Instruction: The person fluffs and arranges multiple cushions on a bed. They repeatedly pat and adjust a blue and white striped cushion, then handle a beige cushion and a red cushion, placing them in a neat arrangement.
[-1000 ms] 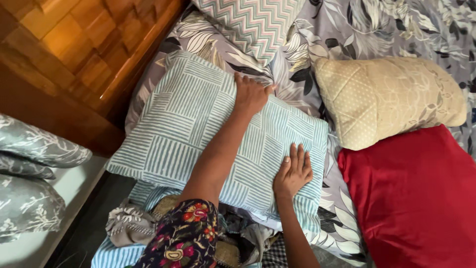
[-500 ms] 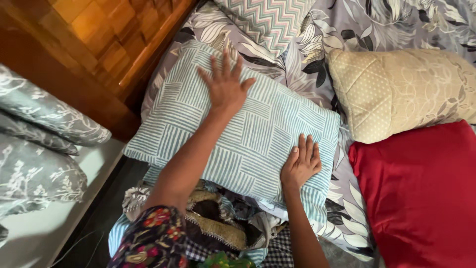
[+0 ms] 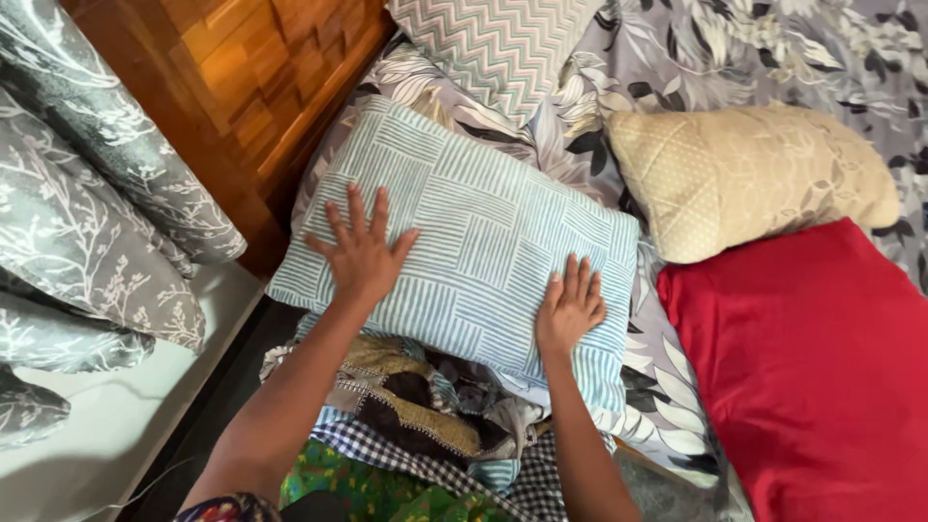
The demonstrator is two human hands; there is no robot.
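A pale blue striped pillow (image 3: 474, 232) lies on a bed covered by a grey leaf-print sheet (image 3: 667, 58). My left hand (image 3: 362, 251) rests flat on the pillow's near left part, fingers spread. My right hand (image 3: 570, 304) presses flat on its near right corner, fingers together. Neither hand grips anything. The pillow sits partly on a heap of mixed cloths (image 3: 425, 416) at the bed's near edge.
A beige quilted cushion (image 3: 744, 174) and a red pillow (image 3: 812, 367) lie to the right. A zigzag-patterned pillow (image 3: 483, 43) sits at the head, by the wooden headboard (image 3: 251, 87). Grey branch-print pillows (image 3: 87, 213) are stacked on the left on a white surface.
My left hand has slid from the pillow's far edge down toward its near left part. My right hand stayed on the near right corner. The view shifted right.
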